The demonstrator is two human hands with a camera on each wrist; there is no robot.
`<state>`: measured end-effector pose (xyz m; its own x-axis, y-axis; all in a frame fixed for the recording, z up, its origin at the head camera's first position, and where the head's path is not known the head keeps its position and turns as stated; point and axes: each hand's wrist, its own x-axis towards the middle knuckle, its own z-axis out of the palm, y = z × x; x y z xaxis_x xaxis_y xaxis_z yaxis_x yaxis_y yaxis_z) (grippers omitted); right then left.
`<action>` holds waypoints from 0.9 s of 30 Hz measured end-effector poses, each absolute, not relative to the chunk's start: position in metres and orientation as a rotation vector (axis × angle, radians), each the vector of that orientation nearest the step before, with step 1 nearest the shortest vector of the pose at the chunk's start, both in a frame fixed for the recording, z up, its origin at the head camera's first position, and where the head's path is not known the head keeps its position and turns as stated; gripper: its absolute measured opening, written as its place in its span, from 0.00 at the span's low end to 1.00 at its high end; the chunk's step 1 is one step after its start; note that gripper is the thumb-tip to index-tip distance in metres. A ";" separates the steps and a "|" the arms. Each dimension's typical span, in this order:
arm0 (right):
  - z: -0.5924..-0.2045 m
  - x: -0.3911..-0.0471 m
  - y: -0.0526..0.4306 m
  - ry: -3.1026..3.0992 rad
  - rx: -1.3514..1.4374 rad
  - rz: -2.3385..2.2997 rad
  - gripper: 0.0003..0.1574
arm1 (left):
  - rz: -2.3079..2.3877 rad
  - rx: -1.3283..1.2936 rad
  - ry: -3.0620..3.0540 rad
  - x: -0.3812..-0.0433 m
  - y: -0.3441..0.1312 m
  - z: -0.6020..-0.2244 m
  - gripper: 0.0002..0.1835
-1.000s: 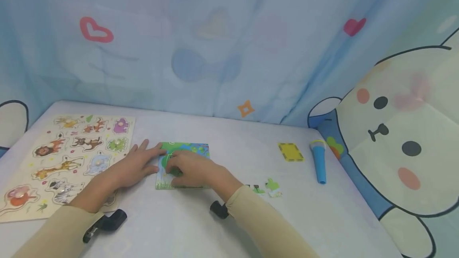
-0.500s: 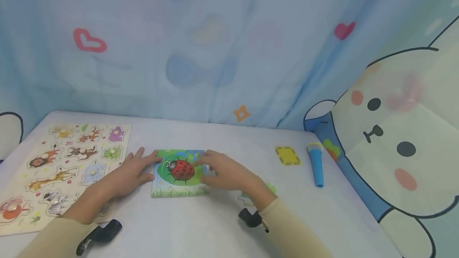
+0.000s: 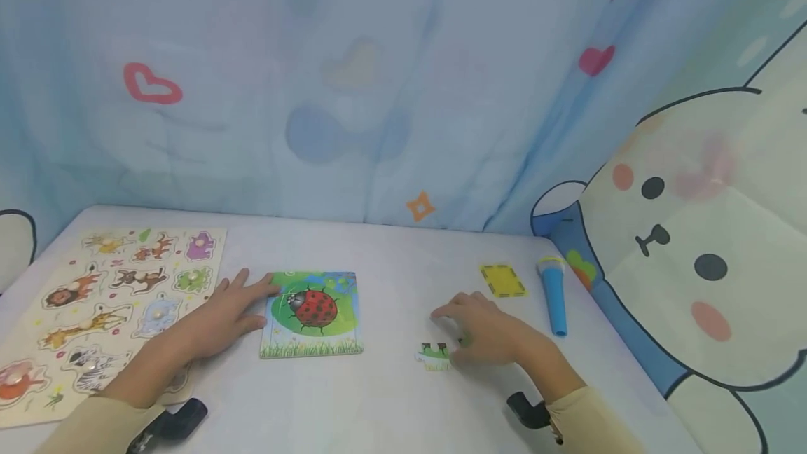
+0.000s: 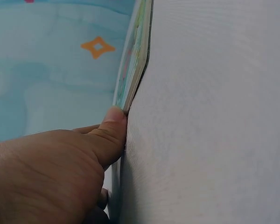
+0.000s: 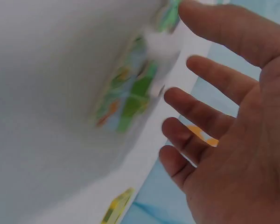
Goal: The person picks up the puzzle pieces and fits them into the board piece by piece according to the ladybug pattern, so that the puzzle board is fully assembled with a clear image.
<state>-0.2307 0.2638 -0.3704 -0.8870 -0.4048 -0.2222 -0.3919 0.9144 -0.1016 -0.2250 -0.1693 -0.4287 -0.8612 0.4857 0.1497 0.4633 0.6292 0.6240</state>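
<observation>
A square ladybug jigsaw puzzle lies flat on the table, its red, black-spotted beetle fully in view. My left hand rests at its left side with fingers spread, the index fingertip on the upper left edge. In the left wrist view the thumb lies close along a board's edge. To the right, my right hand hovers over loose jigsaw pieces with its fingers apart and nothing between them. One piece shows beside the thumb; the hand hides others. The right wrist view shows a blue-green piece, blurred, below the fingers.
A wooden animal peg puzzle lies at the left, partly under the left forearm. A yellow square frame and a blue toy microphone lie at the back right. A patterned curtain hangs behind the table.
My right hand has left the ladybug puzzle and moved right to the loose pieces, uncovering the ladybug. The left hand stays at the puzzle's left edge. The head view has tilted slightly upward.
</observation>
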 end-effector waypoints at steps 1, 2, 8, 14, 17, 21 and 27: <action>-0.372 -0.228 0.267 2.829 -0.585 -0.066 0.36 | 1.062 0.814 2.801 -0.224 -0.170 -0.430 0.27; -0.373 -0.226 0.269 2.823 -0.578 -0.069 0.35 | 1.062 0.808 2.801 -0.224 -0.170 -0.430 0.27; -0.379 -0.223 0.272 2.822 -0.648 -0.145 0.26 | 1.066 0.785 2.801 -0.221 -0.173 -0.433 0.27; -0.384 -0.222 0.267 2.757 -0.681 -0.215 0.24 | 1.070 0.777 2.792 -0.217 -0.176 -0.437 0.26; -0.385 -0.220 0.264 2.731 -0.700 -0.235 0.24 | 1.069 0.791 2.796 -0.216 -0.176 -0.439 0.26; -0.382 -0.219 0.261 2.701 -0.761 -0.278 0.21 | 1.065 0.810 2.797 -0.218 -0.175 -0.439 0.26; -0.377 -0.215 0.259 2.673 -0.719 -0.282 0.25 | 1.041 0.825 2.812 -0.223 -0.171 -0.431 0.26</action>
<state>-0.2154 0.2585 -0.3766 -0.8068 -0.5162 -0.2874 -0.4450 0.8509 -0.2791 -0.2233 -0.1709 -0.4306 -0.8588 0.4901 0.1491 0.4691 0.6355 0.6132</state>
